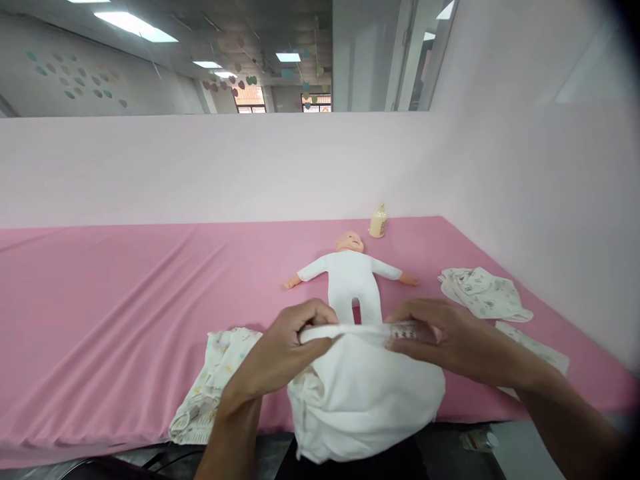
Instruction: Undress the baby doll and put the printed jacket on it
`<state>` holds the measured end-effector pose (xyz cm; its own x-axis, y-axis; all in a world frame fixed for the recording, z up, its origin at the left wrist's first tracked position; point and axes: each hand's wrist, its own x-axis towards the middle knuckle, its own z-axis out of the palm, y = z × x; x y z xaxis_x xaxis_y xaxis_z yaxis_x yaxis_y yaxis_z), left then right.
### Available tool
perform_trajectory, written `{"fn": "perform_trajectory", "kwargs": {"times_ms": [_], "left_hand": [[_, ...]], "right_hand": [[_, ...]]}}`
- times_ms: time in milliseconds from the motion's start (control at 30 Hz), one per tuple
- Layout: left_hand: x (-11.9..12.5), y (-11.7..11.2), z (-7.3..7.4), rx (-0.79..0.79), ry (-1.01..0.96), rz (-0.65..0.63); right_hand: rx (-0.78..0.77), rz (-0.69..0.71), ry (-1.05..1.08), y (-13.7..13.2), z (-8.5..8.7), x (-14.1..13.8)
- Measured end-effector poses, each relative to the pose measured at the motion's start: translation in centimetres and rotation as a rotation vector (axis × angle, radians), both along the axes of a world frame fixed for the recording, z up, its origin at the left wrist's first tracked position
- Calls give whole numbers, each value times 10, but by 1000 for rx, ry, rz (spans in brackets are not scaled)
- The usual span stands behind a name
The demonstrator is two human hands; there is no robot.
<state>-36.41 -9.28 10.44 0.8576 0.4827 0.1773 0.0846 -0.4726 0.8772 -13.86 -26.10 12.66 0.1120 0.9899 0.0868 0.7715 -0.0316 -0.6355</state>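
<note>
Both my hands hold a white diaper (365, 393) by its stretched top waistband, just above the table's near edge. My left hand (280, 353) is closed on the band's left end, and my right hand (435, 333) pinches the right end, where a printed tape strip shows. Beyond the diaper a baby doll (350, 273) in a white suit lies on its back on the pink table cover (125, 300), arms spread and head away from me. Its feet are hidden behind the band.
A cream baby bottle (379, 222) stands behind the doll's head near the pale partition wall. A patterned cloth (205, 393) lies at the near edge under my left wrist. Folded printed baby clothes (483, 293) lie to the right, with another cloth piece (540, 350) nearer.
</note>
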Motion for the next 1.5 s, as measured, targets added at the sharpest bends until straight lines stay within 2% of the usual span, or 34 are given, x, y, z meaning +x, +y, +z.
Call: {"fn": "perform_trajectory", "kwargs": {"times_ms": [100, 133, 200, 267, 333, 433, 500, 567, 633, 700, 800, 900, 1067, 1167, 1233, 1367, 1500], "left_hand": [[-11, 4, 8, 287, -22, 249], [-13, 5, 10, 359, 7, 284], [-17, 6, 14, 423, 100, 257], [-15, 5, 16, 370, 207, 136], [-9, 3, 15, 222, 286, -46], [5, -3, 3, -61, 319, -339], [13, -8, -8, -187, 316, -427], [14, -12, -15, -204, 309, -362], [9, -12, -18, -120, 273, -196], [-3, -9, -15, -12, 200, -49], [-23, -5, -9, 141, 77, 66], [-33, -3, -4, 363, -57, 183], [-28, 0, -4, 820, -259, 374], [-29, 4, -7, 965, -293, 448], [-32, 4, -9, 967, -303, 429], [-41, 2, -9, 855, -294, 340], [-56, 1, -8, 714, -215, 418]], "right_hand": [[15, -124, -15, -3, 3, 9], [21, -157, -15, -4, 3, 10], [35, -207, -8, -4, 4, 11], [68, -237, 5, -4, 5, 9], [119, -253, 18, -3, 8, 5], [166, -237, 33, -3, 12, 0], [173, -223, 26, -4, 13, -1], [175, -217, -2, -7, 12, 0], [169, -215, -38, -13, 9, 3], [150, -207, -68, -20, 6, 5], [106, -191, -106, -30, 1, 8], [44, -191, -135, -36, 2, 8], [0, -249, -148, -36, 6, 13], [26, -273, -167, -37, 7, 16], [12, -278, -167, -40, 6, 16], [-4, -259, -195, -48, 1, 15], [-73, -214, -212, -54, -5, 16]]}}
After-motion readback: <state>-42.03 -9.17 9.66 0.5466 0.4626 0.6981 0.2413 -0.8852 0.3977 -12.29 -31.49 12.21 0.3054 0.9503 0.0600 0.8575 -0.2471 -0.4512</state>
